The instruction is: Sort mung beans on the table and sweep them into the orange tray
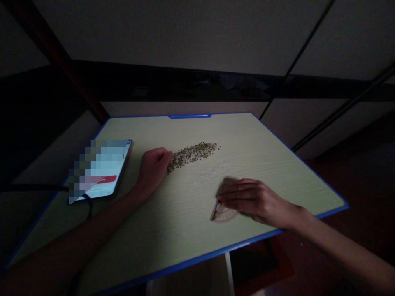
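Observation:
A long heap of small green beans mixed with white grains [194, 154] lies on the pale table [265, 152]. At the heap's left end rests my left hand [156, 164], its fingers curled closed; what they hold, if anything, is hidden. Nearer to me, a thin scatter of white grains [212, 170] lies apart from the heap. My right hand [253, 199] grips a clear protractor [225, 214] with reddish markings. The protractor's straight edge faces left, towards the space in front of the scattered grains, and my fingers cover part of it.
A tablet [105, 176] with a lit screen lies at the table's left side, a dark cable [89, 205] beside it. Blue edging [240, 245] runs round the table. Below the front edge an open drawer [191, 279] shows. Pale cabinet panels [185, 37] stand behind.

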The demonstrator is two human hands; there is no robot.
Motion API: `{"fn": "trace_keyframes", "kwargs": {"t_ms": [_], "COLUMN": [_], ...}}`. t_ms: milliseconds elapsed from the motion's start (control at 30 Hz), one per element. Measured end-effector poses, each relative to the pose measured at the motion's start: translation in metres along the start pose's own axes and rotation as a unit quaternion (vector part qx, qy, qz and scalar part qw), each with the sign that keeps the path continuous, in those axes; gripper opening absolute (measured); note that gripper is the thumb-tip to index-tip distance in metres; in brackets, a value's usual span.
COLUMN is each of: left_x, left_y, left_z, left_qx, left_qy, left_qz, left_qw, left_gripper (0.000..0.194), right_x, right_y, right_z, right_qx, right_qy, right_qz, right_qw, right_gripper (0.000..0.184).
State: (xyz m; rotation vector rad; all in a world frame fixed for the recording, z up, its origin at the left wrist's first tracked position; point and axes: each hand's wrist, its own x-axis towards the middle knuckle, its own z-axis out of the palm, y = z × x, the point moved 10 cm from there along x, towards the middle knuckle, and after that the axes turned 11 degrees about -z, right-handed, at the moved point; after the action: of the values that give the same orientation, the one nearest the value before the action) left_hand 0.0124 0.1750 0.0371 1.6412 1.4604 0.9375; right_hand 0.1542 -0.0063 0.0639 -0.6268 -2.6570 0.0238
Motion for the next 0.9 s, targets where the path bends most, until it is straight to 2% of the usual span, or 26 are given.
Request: {"fn": "trace_keyframes", "kwargs": {"t_ms": [233,633,800,900], "left_x": [0.001,0.002,0.001,-0.002], "left_y": [0.001,0.000,0.003,0.006], "left_z": [-0.001,-0.004,-0.004,-0.004], "left_qx": [0.013,0.023,0.024,0.026], "left_qy": [0.008,0.025,0.024,0.023], "left_qz": [-0.006,-0.019,-0.026,-0.031], "left_qw": [1.000,0.999,0.999,0.999], "left_gripper": [0.024,0.022,0.021,0.021], "right_x": [-0.025,-0.056,-0.049,-0.033], "right_y": [-0.004,-0.006,-0.009,-0.016], "right_z": [-0.012,-0.026,-0.031,-0.025], "right_qx": [0.026,0.036,0.027,0.044], "right_qy": [0.048,0.084,0.105,0.093], "right_qz": [0.011,0.027,0.041,0.017], "right_qw": [0.998,0.995,0.993,0.994], "right_gripper": [0.027,0.024,0.022,0.026]}}
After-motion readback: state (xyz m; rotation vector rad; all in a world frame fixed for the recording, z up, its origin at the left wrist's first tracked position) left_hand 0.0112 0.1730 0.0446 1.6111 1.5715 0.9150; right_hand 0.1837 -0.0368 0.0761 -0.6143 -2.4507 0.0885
